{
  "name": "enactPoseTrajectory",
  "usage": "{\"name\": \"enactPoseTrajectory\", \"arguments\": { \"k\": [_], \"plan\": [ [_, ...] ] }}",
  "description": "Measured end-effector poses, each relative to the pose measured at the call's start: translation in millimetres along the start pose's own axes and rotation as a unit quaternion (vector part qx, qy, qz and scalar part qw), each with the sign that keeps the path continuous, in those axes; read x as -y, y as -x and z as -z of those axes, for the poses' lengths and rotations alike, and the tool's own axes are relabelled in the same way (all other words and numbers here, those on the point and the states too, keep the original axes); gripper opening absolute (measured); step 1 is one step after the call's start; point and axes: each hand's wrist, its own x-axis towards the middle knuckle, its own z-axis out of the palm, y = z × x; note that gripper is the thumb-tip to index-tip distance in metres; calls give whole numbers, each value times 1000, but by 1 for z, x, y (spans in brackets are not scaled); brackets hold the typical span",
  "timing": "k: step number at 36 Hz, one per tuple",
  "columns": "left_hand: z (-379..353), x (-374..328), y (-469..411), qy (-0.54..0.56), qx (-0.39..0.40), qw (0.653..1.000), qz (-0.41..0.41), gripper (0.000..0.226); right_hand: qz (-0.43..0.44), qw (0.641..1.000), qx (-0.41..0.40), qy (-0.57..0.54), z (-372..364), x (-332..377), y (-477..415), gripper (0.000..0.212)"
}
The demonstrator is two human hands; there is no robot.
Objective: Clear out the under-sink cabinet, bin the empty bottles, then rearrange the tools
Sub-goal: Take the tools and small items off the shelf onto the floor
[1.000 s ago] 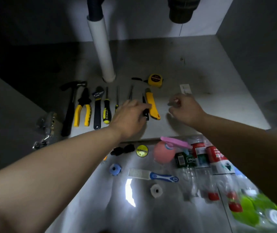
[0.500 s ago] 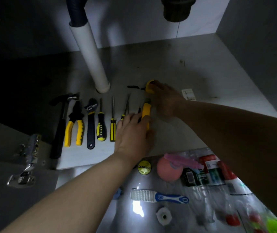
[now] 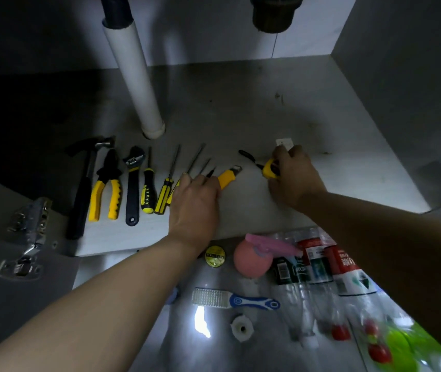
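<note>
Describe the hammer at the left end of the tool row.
The hammer lies flat on the pale cabinet floor, leftmost in the row. It has a dark, metallic-looking claw head, pointing away from the person, and a long black handle running back toward the front edge. The pliers lie just beside it. Neither hand touches it.

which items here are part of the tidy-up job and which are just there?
Job items:
hammer
pliers
wrench
screwdrivers
utility knife, under the left hand
tape measure, in the right hand
empty bottles

Just there:
white pipe
door hinge
brush
pink ball
</note>
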Motion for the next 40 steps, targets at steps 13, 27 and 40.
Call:
{"name": "enactPoseTrajectory", "arguments": {
  "k": [13,27,40],
  "plan": [
    [49,16,21,282,-32,953,107,16,157,968,-9,-194,58,78,125,59],
    [49,64,186,530,-56,803,268,23,83,942,322,-45,-97,121,239,59],
    [2,100,255,371,30,860,349,38,48,958,283,4,-122,113,241,58]
  ]
}}
